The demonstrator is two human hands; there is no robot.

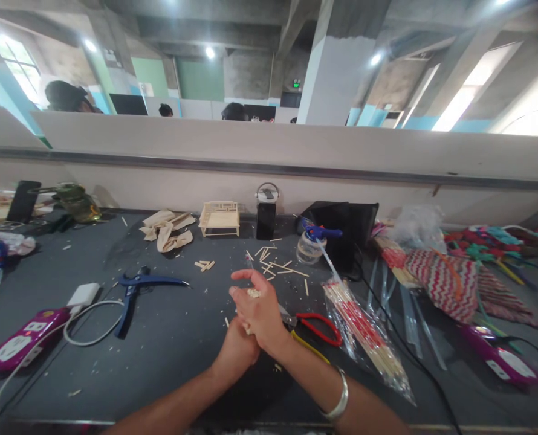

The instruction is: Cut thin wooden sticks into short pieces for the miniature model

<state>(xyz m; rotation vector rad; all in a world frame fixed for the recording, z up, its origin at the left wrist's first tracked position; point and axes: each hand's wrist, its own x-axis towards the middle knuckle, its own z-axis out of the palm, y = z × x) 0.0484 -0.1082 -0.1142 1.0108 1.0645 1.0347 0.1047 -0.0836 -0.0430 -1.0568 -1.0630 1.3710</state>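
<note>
My right hand (263, 311) is curled, with its index finger bent over the top, and small pale wooden pieces (253, 293) show in its grasp. My left hand (240, 343) presses against it from below, closed, its fingers mostly hidden. A few more pale bits show where the two hands meet. Beyond them on the dark table lie loose thin wooden sticks (287, 267) and a small pile of short sticks (204, 265). Right beside my right hand are red-handled pliers (318, 326) and a yellow handle (309, 347).
A miniature wooden bench (220, 219), a phone (266, 221) and a cloth (169, 229) stand along the back. Left are a blue cutter (135, 290) and a purple power strip (26, 338). A glue gun (318, 231) tops a jar; bagged sticks (364, 332) lie right.
</note>
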